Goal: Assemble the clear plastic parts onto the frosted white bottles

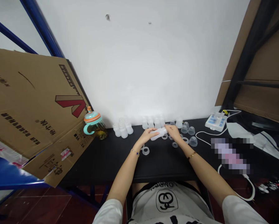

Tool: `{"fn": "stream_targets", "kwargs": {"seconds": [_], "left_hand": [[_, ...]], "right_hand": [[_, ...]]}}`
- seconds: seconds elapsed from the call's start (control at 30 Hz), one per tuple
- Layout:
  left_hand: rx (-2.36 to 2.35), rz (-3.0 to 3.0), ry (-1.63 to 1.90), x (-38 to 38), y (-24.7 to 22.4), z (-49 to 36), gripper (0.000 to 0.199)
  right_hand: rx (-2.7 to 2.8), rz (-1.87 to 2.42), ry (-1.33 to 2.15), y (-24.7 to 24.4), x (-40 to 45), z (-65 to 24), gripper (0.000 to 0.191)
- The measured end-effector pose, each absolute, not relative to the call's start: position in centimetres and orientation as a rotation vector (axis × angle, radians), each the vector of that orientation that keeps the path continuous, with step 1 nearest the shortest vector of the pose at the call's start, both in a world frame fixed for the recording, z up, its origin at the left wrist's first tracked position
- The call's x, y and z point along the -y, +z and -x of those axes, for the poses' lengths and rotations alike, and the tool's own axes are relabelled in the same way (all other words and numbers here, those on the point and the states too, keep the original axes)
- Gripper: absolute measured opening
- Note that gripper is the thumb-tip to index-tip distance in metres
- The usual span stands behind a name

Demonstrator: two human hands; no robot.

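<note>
A translucent white bottle (157, 134) lies tilted between my hands above the black table. My left hand (147, 136) is wrapped round its body. My right hand (173, 132) has its fingers closed at the bottle's narrower right end; a small part there is too small to make out. White rings (145, 151) lie below my left hand, and more rings (175, 144) lie around my right hand. Several clear domed caps (193, 141) are to the right. Behind my hands stands a row of white bottles (150, 122), with another group of bottles (124, 130), some capped, to the left.
A teal pitcher with an orange-trimmed lid (92, 119) stands left on the black table (116, 161), beside a large cardboard box (36, 109). At the right are a white power strip (215, 121), its cable, a pixelated object (231, 155) and white sheets (247, 137).
</note>
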State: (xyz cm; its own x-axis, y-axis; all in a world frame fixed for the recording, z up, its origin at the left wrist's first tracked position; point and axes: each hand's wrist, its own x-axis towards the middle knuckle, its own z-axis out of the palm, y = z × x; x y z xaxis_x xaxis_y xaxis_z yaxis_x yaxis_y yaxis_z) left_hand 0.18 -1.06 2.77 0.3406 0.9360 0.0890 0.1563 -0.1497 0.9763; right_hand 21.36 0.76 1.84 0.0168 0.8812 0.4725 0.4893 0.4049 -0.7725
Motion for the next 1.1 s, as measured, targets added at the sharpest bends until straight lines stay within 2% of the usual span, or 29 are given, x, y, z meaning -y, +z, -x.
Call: {"fn": "stream_targets", "kwargs": {"seconds": [0.2,0.73,0.93,1.1], "left_hand": [[-1.019,-1.646,0.99,1.4,3.2,-0.3,0.049],[-0.981,-1.641,0.994,1.3,2.9,-0.1,0.052],[-0.918,-1.658,0.949,1.3,2.7,-0.3,0.055],[-0.954,-1.651,1.021,1.2,2.7,-0.3,0.051]], "right_hand": [[1.607,1.203,0.503,2.0,-0.6,-21.3,0.047],[1.618,1.212,0.557,1.8,-0.5,-21.4,0.051],[1.625,1.179,0.566,2.3,0.2,-21.1,0.056],[1.558,1.167,0.587,2.6,0.3,-21.5,0.061]]}}
